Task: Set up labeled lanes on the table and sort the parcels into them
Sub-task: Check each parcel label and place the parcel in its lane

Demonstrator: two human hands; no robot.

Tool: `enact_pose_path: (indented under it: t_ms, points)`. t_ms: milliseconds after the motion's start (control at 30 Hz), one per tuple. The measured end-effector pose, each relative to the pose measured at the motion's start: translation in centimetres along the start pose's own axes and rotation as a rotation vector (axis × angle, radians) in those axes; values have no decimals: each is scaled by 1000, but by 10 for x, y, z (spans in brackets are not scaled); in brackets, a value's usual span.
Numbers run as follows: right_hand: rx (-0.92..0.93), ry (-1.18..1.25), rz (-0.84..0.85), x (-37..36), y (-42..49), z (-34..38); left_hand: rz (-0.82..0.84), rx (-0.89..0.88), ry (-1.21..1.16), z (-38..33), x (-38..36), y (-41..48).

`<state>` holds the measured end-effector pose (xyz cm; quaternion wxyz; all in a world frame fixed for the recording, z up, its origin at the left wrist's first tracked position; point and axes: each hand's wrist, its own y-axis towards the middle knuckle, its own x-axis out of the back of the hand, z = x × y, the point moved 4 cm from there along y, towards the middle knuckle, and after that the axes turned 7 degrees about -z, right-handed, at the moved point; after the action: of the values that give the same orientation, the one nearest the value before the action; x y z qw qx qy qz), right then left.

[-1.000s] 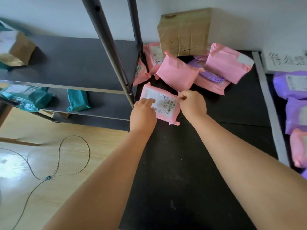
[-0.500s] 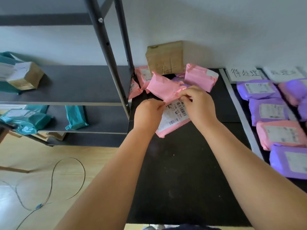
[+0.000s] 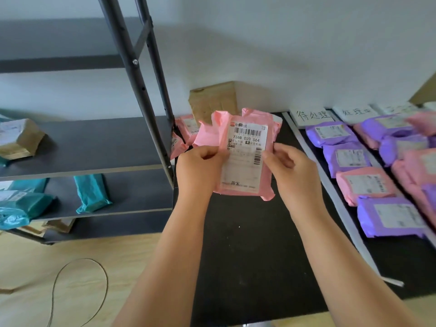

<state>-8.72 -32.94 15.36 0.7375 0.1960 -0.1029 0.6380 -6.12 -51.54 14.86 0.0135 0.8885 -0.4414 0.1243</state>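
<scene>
I hold a pink parcel [image 3: 245, 159] upright above the black table [image 3: 247, 256], its white shipping label facing me. My left hand [image 3: 200, 166] grips its left edge and my right hand [image 3: 290, 168] grips its right edge. Behind it, more pink parcels [image 3: 186, 128] lie heaped at the table's back left. To the right, past a grey divider strip [image 3: 330, 190], purple and pink parcels [image 3: 339, 156] lie in rows under handwritten paper labels [image 3: 311, 116].
A brown cardboard box [image 3: 212, 100] leans on the wall behind the pile. A dark metal shelf rack [image 3: 146, 90] stands left of the table, holding teal parcels [image 3: 92, 192] and a brown box [image 3: 18, 138]. A cable [image 3: 77, 286] lies on the wooden floor.
I have lifted the pink parcel off the table and turned it upright with the label toward me. My view has swung right, showing more of the sorted lanes.
</scene>
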Motion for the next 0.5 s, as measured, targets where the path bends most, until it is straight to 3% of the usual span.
enact_pose_path:
  t_ms: [233,500]
  points:
    - [20,53,-98,15,-6,11,93,70,-220,-21,13,-21]
    - [15,182,-219,44,3,22,148,59,-293,-43,5,-39]
